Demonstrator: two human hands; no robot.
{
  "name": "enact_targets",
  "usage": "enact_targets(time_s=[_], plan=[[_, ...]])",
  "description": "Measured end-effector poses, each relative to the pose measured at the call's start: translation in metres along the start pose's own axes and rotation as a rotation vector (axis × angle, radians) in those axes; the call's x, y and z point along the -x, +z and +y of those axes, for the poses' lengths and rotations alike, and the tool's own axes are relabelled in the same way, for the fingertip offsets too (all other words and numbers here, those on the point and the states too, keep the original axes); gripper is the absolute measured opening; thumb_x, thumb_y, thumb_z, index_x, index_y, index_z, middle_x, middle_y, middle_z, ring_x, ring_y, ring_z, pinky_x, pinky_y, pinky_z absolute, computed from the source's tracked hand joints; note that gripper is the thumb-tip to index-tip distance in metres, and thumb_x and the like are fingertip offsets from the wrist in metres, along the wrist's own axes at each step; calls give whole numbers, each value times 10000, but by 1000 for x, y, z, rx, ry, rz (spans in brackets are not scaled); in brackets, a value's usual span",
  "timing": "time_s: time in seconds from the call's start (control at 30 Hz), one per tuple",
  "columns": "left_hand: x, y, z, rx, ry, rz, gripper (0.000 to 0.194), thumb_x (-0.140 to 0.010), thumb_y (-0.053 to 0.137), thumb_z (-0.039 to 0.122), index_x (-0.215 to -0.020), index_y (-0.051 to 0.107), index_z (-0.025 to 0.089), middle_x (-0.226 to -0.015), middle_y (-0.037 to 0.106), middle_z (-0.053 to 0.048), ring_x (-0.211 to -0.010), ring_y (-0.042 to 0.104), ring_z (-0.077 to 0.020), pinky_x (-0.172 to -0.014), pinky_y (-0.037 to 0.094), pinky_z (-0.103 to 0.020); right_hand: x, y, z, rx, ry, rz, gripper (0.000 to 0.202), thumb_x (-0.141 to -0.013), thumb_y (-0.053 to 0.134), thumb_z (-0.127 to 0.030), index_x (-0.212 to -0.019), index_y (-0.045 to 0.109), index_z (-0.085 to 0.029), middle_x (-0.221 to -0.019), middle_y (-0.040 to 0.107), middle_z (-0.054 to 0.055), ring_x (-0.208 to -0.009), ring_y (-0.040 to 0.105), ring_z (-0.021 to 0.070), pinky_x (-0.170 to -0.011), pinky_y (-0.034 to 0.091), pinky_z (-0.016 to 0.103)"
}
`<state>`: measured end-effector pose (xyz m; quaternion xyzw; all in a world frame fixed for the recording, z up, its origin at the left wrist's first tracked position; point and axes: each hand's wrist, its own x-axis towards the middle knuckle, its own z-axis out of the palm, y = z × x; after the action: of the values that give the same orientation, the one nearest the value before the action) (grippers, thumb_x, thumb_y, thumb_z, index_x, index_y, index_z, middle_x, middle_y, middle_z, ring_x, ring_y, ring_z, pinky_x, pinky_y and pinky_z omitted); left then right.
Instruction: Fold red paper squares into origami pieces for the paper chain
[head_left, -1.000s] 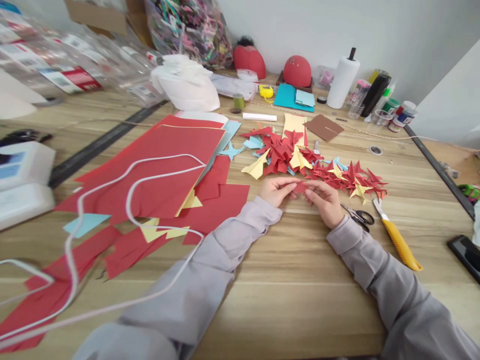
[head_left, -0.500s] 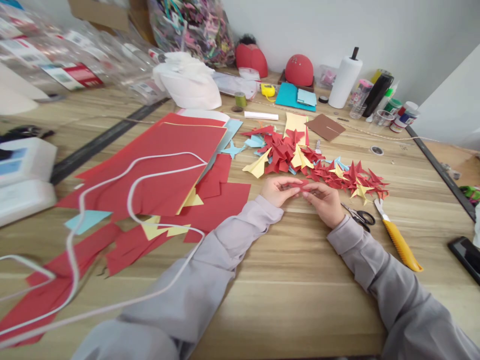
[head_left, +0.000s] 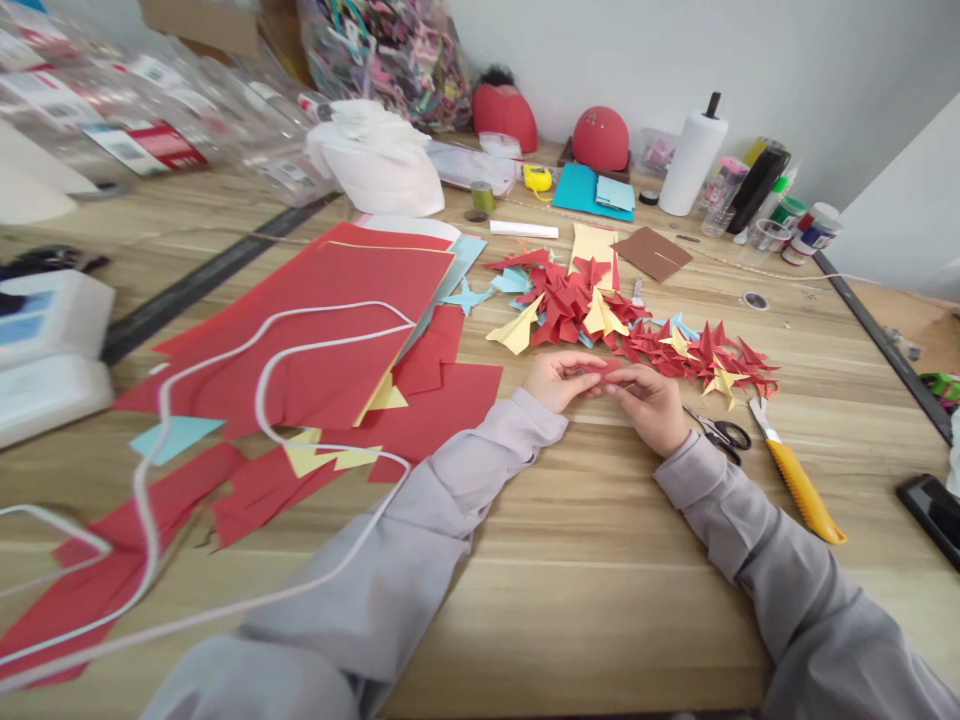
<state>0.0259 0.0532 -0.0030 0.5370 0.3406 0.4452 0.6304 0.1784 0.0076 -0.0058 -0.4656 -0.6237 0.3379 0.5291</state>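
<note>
A small piece of red paper (head_left: 604, 370) is pinched between my two hands, just above the wooden table. My left hand (head_left: 556, 380) grips its left end with thumb and fingers, and my right hand (head_left: 651, 402) its right end. Fingers cover much of the paper, so its folds are hard to make out. Right behind them lies a heap of folded paper pieces (head_left: 566, 305), mostly red with some yellow and blue. A second spread of folded red pieces (head_left: 701, 352) lies beyond my right hand. Black-handled scissors (head_left: 724, 434) rest beside my right wrist.
Large red sheets (head_left: 322, 330) and paper scraps cover the left side, crossed by a white cable (head_left: 262, 385). A yellow utility knife (head_left: 802, 480) and a black phone (head_left: 930, 515) lie at right. Bottles (head_left: 814, 230) and a white roll (head_left: 691, 165) stand at the back.
Both hands keep hold of the red paper in nearly the same place. The whole view has shifted very slightly; nothing on the table has visibly moved.
</note>
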Motion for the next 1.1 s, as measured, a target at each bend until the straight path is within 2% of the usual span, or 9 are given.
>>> enact_targets(time_s=[0.27, 0.63, 0.87, 1.1], plan=[[0, 0, 1, -41, 29, 21, 236, -586, 726, 227, -792, 689, 117, -622, 672, -19, -520, 614, -122, -591, 527, -275, 0, 0, -1, 19, 17, 2, 141, -728, 675, -339, -795, 683, -214, -798, 651, 37, -717, 603, 154, -673, 494, 301], [1, 1, 2, -67, 30, 33, 216, -587, 722, 186, -785, 694, 104, -637, 683, -41, -518, 627, -130, -572, 531, -267, -2, 0, -1, -42, 123, -10, 212, -693, 692, -401, -752, 669, -198, -777, 680, 37, -723, 616, 164, -700, 491, 309], [0, 1, -2, -81, 54, 21, 226, -569, 736, 210, -763, 690, 105, -667, 691, -54, -526, 629, -134, -556, 531, -269, -3, -2, -3, -42, 190, 23, 262, -687, 688, -431, -735, 644, -176, -668, 638, 6, -591, 549, 119, -595, 451, 265], [3, 5, -3, -59, 67, 28, 228, -559, 739, 230, -752, 701, 115, -716, 709, -64, -585, 641, -143, -609, 556, -291, -4, -2, -1, -91, 259, 62, 296, -648, 719, -449, -692, 623, -173, -613, 619, 0, -551, 535, 112, -547, 429, 251]])
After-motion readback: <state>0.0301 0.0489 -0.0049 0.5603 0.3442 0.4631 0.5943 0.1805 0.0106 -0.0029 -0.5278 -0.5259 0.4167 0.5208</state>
